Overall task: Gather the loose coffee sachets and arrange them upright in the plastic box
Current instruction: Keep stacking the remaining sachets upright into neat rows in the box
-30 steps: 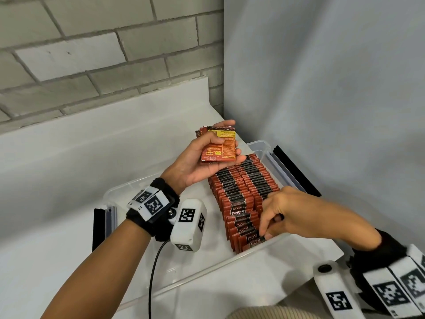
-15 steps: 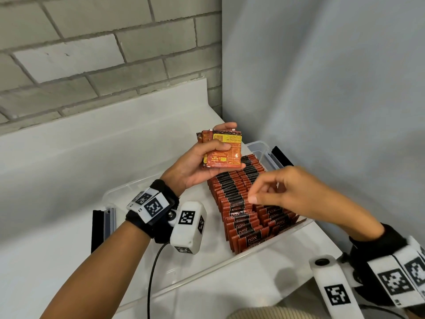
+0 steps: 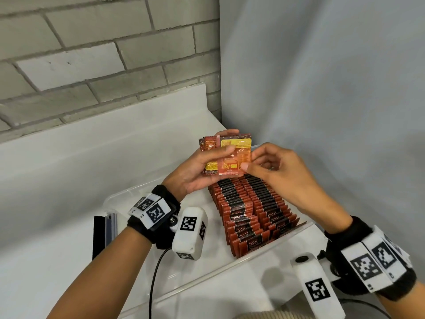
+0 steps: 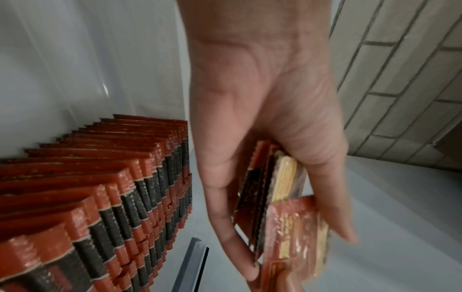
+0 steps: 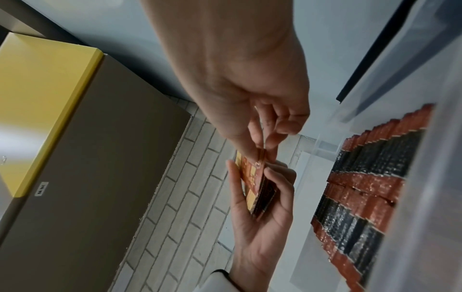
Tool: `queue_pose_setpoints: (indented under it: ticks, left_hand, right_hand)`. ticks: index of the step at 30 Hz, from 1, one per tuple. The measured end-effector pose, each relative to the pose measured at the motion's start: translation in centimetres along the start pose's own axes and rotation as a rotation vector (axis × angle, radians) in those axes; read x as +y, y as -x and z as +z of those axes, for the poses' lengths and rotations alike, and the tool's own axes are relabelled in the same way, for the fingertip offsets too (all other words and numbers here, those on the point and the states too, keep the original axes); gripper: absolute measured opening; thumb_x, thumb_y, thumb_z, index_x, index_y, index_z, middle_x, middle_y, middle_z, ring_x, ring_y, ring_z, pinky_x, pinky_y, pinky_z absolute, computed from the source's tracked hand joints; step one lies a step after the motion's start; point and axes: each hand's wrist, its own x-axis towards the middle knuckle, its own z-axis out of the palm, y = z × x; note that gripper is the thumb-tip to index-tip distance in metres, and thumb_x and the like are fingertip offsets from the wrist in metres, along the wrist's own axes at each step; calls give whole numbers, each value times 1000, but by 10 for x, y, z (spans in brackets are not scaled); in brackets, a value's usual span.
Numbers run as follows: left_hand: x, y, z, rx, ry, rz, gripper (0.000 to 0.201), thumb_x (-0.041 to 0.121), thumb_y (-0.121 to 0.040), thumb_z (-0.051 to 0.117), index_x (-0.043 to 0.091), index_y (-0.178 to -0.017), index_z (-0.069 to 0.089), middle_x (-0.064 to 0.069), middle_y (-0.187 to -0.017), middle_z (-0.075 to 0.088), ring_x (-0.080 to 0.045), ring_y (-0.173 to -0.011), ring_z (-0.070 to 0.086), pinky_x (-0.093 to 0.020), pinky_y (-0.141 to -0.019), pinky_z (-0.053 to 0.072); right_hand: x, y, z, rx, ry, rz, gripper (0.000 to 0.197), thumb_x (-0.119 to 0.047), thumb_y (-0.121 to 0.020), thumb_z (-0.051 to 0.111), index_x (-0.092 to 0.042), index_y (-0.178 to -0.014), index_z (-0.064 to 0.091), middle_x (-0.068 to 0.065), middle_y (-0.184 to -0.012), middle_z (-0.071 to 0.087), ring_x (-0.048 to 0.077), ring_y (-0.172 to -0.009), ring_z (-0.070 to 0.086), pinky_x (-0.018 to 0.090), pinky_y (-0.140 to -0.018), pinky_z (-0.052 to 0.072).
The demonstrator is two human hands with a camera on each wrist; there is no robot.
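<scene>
Head view: right hand [image 3: 282, 173] pinching front sachet [image 3: 234, 157] of stack [image 3: 208, 155] gripped in left hand [image 3: 197, 173].
Held directly above filled rows [image 3: 253, 212] in plastic box [image 3: 253, 256]; sachet upright, face toward camera, right hand nearer. Stack count hidden; box far wall obscured.

Grey brick wall [image 3: 92, 54], yellow-topped cabinet [image 5: 37, 98]
</scene>
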Motion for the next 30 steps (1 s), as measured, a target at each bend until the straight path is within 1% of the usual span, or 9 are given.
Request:
queue_pose_setpoints:
  ticks: [3,5,7,9,13,16,18,25,30]
  left_hand:
    - [2,2,3,26,55,-69,73,39,-51,92,10,-113,68,-17,-113,69,-28,-100,68,-39,-74,58]
    - [2,2,2,42,77,-73,84,48,-51,89,9,-121,63,-18,-117,65,-28,-102,67,-40,-74,58]
    - [2,1,2,63,110,-84,95,52,-52,88,11,-130,54,-18,-115,62,-27,-100,65,-41,-74,57]
    - [2,0,2,48,134,-67,85,52,-55,87,14,-125,58,-17,-105,61,-26,-92,66,-42,-74,57]
    - [1,2,1,2,114,-23,62,32,-62,88,15,-117,64,-18,-113,65,-30,-99,67,-42,-76,58]
    - [0,2,0,-27,55,17,63,7,-61,84,17,-120,62,-17,-115,64,-32,-104,66,-42,-85,56]
    - [0,2,-1,-23,24,37,65,-6,-65,71,17,-125,57,-15,-114,64,-30,-103,66,-40,-84,56]
    - [0,4,2,-49,-19,31,68,-3,-64,65,20,-126,53,-12,-109,64,-27,-96,67,-38,-77,56]
    - [-2,2,-1,-78,-46,23,71,-3,-61,75,21,-125,55,-14,-112,63,-31,-102,64,-41,-84,55]
  right_hand:
    - [-2,1,-3,83,-126,-21,15,-25,-81,73,-21,-90,61,0,-79,72,11,-69,66,30,-72,54]
    - [-4,2,-6,146,-198,-50,14,-20,-82,72,-19,-92,61,1,-81,72,14,-67,68,31,-69,55]
    - [-5,3,-9,209,-239,-86,13,-17,-82,72,-20,-91,63,0,-85,73,15,-72,71,31,-69,57]
    - [-5,4,-11,243,-220,-129,12,-14,-81,73,-20,-89,66,-5,-86,73,11,-79,72,24,-73,56]
    - [-1,5,-8,218,-235,-146,19,1,-80,71,-17,-87,69,-3,-92,74,7,-90,70,21,-84,54]
    - [2,6,-4,172,-214,-155,27,2,-79,72,-23,-86,69,0,-101,70,8,-94,69,27,-87,54]
    - [3,6,-3,136,-193,-137,28,4,-80,69,-23,-87,69,-2,-104,70,7,-95,69,25,-86,55]
    - [0,3,-12,120,-214,-17,4,-15,-84,69,-19,-86,70,-4,-87,73,9,-83,69,22,-71,57]
    - [3,-1,-18,11,-266,53,14,-9,-82,69,-14,-95,65,5,-80,71,11,-71,68,21,-68,57]
